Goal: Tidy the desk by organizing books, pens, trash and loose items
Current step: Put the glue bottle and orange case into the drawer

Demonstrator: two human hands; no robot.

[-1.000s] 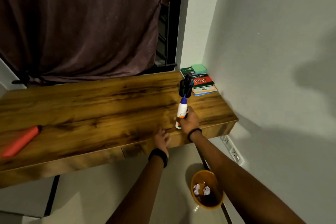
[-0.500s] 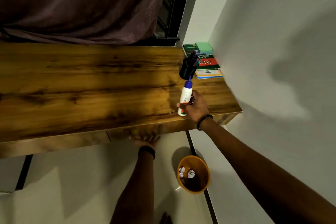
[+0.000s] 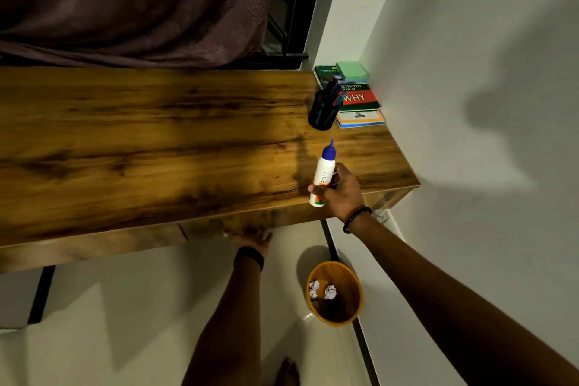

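Observation:
A white glue bottle (image 3: pixel 324 171) with a blue nozzle stands upright near the front right of the wooden desk (image 3: pixel 156 147). My right hand (image 3: pixel 340 193) grips its lower half. My left hand (image 3: pixel 252 240) is below the desk's front edge, at a drawer front (image 3: pixel 250 222); its fingertips touch the lower lip and are partly hidden. A black pen cup (image 3: pixel 322 111) holding several pens stands at the back right. Beside it lies a stack of books (image 3: pixel 357 100) with a green pad (image 3: pixel 352 69) on top.
An orange bin (image 3: pixel 336 293) with crumpled paper stands on the floor under the desk's right end. A white wall runs along the right side. A dark curtain (image 3: pixel 141 3) hangs behind the desk. A bare foot (image 3: pixel 286 371) shows at the bottom.
My left hand dropped from the desk's top edge to under the drawer front. The view tilted down and right, so the red item at the far left left the frame. The bottle stayed gripped.

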